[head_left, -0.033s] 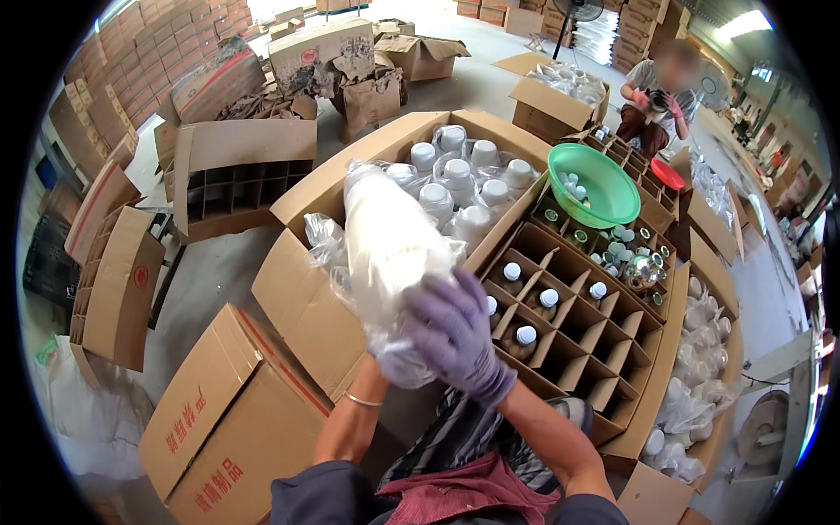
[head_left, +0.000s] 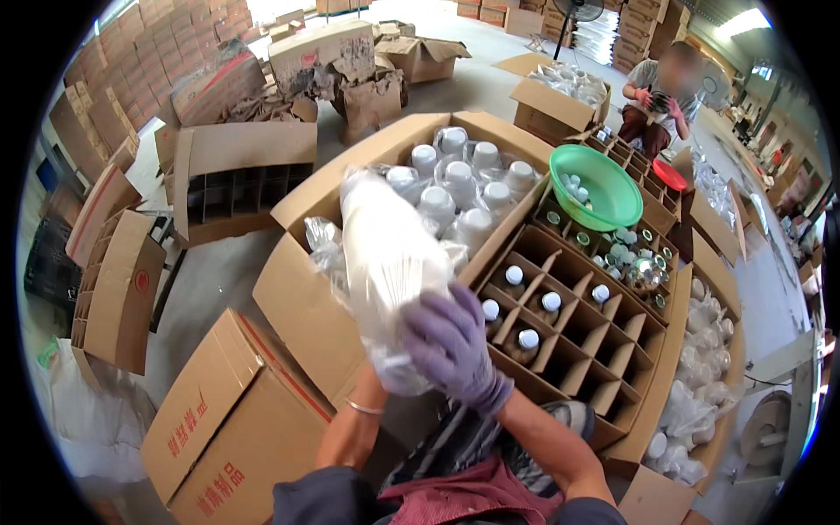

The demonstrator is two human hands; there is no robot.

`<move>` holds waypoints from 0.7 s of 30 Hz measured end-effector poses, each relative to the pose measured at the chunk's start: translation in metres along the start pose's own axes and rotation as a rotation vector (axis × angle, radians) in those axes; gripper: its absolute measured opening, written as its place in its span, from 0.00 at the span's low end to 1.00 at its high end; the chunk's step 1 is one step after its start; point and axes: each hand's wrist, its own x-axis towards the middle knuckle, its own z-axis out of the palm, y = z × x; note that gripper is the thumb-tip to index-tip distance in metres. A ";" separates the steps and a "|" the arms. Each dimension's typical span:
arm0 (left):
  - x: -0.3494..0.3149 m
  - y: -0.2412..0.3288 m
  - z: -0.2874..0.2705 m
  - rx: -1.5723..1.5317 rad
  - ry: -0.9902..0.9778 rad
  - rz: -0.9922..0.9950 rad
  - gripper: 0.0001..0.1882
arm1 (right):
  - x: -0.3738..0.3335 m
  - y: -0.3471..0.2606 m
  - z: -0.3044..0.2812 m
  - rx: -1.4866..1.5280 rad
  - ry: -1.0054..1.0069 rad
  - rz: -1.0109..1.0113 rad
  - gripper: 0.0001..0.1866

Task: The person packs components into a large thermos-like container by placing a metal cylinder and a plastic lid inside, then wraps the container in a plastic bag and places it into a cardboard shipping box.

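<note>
A clear plastic bag (head_left: 372, 210) wraps a long white bundle with fine ridges along its lower part. It slants over the near-left side of an open carton (head_left: 302, 302) packed with plastic-wrapped white cups or lids. My right hand (head_left: 451, 341), in a purple-grey glove, curls its fingers over the lower right of the bag. Behind the bag's lower end is my left hand (head_left: 367, 382); only its bare wrist side with a light bracelet shows, and its fingers are hidden. To the right, a divided carton (head_left: 604, 350) holds several white-capped bottles (head_left: 527, 341).
A green basin (head_left: 604, 188) with small white pieces rests on the divided carton, beside jars. A closed carton (head_left: 206, 429) stands at my left. More wrapped goods (head_left: 691, 385) fill a carton at right. Far right, a person (head_left: 661, 96) in pink gloves handles a dark object.
The wrapped bundle has turned slightly, so its ridges show more clearly. My right hand has shifted a little with it.
</note>
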 end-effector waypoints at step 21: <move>0.000 0.029 0.003 -0.266 0.524 -0.104 0.18 | 0.015 0.209 0.103 1.242 0.077 0.707 0.09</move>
